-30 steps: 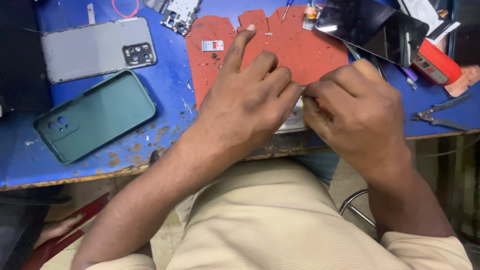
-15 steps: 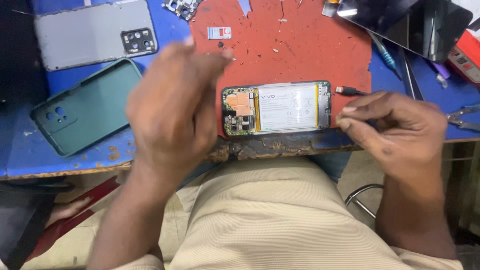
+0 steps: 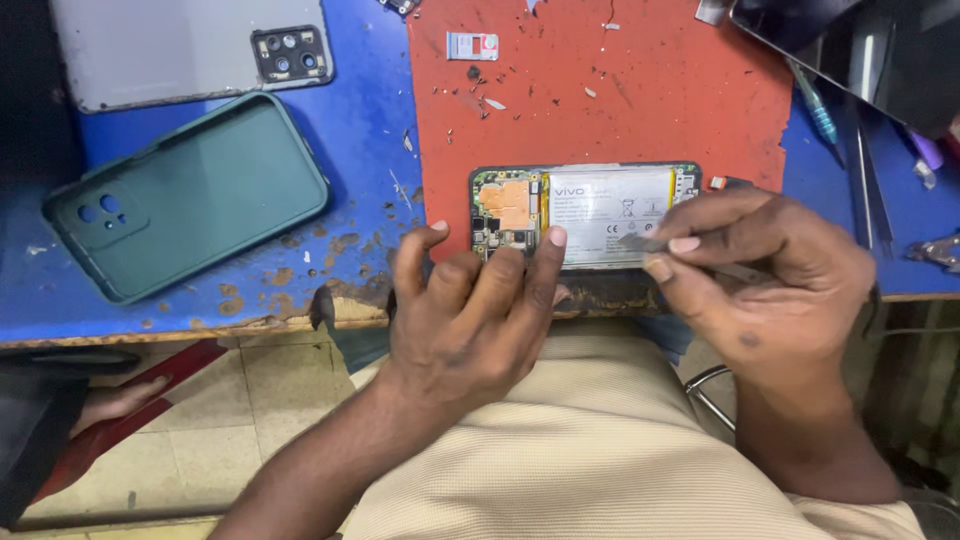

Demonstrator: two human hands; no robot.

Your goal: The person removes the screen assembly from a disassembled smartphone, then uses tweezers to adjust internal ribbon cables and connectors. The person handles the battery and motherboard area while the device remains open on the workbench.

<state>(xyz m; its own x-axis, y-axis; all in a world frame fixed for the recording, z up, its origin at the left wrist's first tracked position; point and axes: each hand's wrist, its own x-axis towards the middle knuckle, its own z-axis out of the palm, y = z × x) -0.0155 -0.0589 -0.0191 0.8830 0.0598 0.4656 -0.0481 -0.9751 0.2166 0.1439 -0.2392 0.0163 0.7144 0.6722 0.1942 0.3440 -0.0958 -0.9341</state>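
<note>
**Opened phone under both hands at worktop edge**

While the left hand [image 3: 470,320] spreads its fingers [image 3: 548,262] wide, tips land on the lower-left edge of the opened phone [image 3: 585,215], thumb side resting on the worktop [image 3: 350,150] just beside it; nothing gripped, only pressing. Right hand [image 3: 770,280] has fingers pinched narrow on a thin metal tool [image 3: 640,243]; tool tip sits on the phone's lower edge near the white battery [image 3: 610,205]; can't tell if it's tweezers or a pry blade.

Phone lies face-down w/ back off, circuit board [image 3: 508,210] at left, battery filling mid & right; it sits on the near edge of a red mat [image 3: 600,90], close to the person's lap.

Further out: dark green phone case [image 3: 190,195] on the blue worktop to the left, well apart; grey back cover [image 3: 190,50] w/ camera block above it at top left; small card tray [image 3: 472,45] on the mat's top; a blue-handled tool [image 3: 815,105] & slim tweezers [image 3: 862,180] right of the mat; a dark screen panel [image 3: 860,50] at top right.
</note>
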